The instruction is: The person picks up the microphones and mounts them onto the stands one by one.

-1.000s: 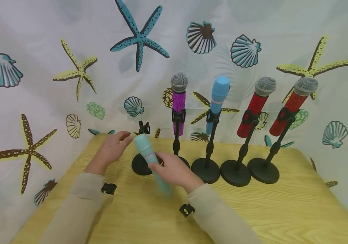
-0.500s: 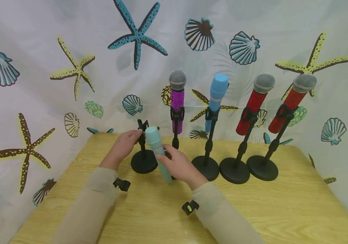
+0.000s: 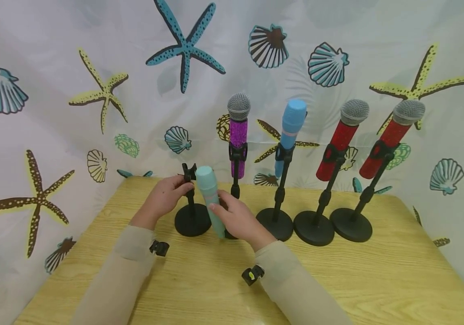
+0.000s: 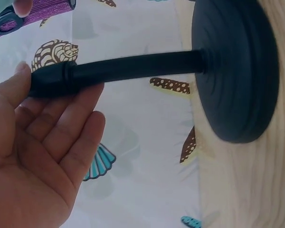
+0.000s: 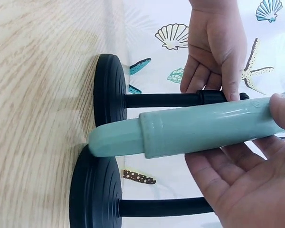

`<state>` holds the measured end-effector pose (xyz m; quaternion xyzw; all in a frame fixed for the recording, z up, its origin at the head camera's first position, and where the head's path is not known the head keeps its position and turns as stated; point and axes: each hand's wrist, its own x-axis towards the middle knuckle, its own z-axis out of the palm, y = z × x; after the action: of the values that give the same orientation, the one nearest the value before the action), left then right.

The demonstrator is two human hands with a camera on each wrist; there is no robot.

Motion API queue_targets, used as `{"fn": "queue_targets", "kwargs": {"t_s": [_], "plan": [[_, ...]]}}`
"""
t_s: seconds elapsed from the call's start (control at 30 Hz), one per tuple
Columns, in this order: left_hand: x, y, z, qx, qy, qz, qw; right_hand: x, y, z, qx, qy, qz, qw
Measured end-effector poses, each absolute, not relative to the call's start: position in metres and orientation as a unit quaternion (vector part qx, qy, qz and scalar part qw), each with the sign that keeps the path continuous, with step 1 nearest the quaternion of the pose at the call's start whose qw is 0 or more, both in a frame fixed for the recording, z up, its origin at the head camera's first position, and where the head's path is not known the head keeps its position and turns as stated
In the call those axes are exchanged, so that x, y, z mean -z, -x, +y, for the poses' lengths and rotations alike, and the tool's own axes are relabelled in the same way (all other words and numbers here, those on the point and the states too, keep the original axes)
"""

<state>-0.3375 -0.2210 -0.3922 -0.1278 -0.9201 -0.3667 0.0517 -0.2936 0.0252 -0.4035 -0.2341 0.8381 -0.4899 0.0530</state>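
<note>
My left hand (image 3: 164, 199) grips the upper pole of a black microphone stand (image 3: 192, 222), just under its bare clip (image 3: 189, 172). In the left wrist view, the thumb lies on one side of the pole (image 4: 137, 67) and the fingers pass behind it. My right hand (image 3: 238, 217) holds a mint-green microphone (image 3: 207, 181) around its handle, head up and leaning slightly left, just right of that stand. In the right wrist view, the lower end of the microphone (image 5: 199, 130) points down toward the table, overlapping the neighbouring stand's round base (image 5: 97, 190).
To the right, several stands hold microphones: a purple one (image 3: 238, 133), a blue one (image 3: 294, 118), a red one (image 3: 342, 135) and another red one (image 3: 387, 141). All stand along the back of the wooden table (image 3: 199, 289), before a sea-patterned cloth (image 3: 126, 27).
My left hand has moved right onto the stand, passing its clip and settling lower on the pole. My right hand has brought the mint-green microphone rightward and more upright.
</note>
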Motion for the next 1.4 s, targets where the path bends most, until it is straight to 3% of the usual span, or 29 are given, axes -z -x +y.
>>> {"fn": "queue_targets", "kwargs": {"t_s": [0.47,0.8,1.1,1.4], "plan": [[0.375,0.306,-0.219,0.3,0.152,-0.941,0.023,0.396,0.302,0.007,0.505,0.249,0.826,0.021],[0.364,0.278,-0.208,0.266,0.193,-0.944,-0.003,0.383,0.318,-0.01,0.519,0.241,0.82,-0.03],[0.357,0.268,-0.199,0.226,0.208,-0.952,0.003,0.37,0.321,-0.028,0.549,0.251,0.797,0.02],[0.359,0.265,-0.192,0.187,0.233,-0.954,0.037,0.373,0.321,-0.038,0.577,0.221,0.786,0.015]]}}
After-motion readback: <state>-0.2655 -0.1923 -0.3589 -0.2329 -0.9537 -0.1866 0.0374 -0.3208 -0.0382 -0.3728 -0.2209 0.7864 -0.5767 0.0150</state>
